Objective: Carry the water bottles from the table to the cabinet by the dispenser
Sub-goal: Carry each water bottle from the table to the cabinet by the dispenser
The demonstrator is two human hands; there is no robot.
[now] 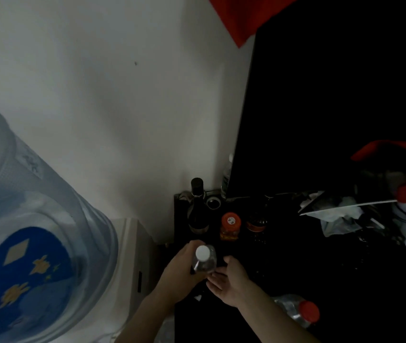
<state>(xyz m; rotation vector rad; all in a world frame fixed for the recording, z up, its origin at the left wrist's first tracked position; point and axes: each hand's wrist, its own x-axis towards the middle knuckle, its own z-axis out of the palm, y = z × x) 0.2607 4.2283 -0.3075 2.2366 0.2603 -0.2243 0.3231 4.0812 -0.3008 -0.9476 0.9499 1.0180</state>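
Two hands work over the dark cabinet top (283, 268) beside the water dispenser (132, 243). The left hand (180, 273) has its fingers curled around a clear water bottle with a white cap (203, 258) and holds it upright, low over the front left part of the cabinet; whether its base touches the surface cannot be told. The right hand (229, 280) is next to it, palm turned up, fingers loosely spread and holding nothing; its fingertips are just beside the lower part of the bottle.

A second clear bottle with a red cap (298, 311) lies on its side near the front edge, close to the right forearm. Behind the hands stand a dark wine bottle (197, 209), a small jar with an orange lid (230, 226) and another dark jar (256, 222). The orange lid has a small white mark, but it is too blurred to read. No label on the bottles can be read in this dim light.

On the dispenser sits a large water jug (23, 219) in a cover with a blue patch and yellow figures. Crumpled white papers (338, 214) lie further right, and a large black panel (333, 107) stands behind.
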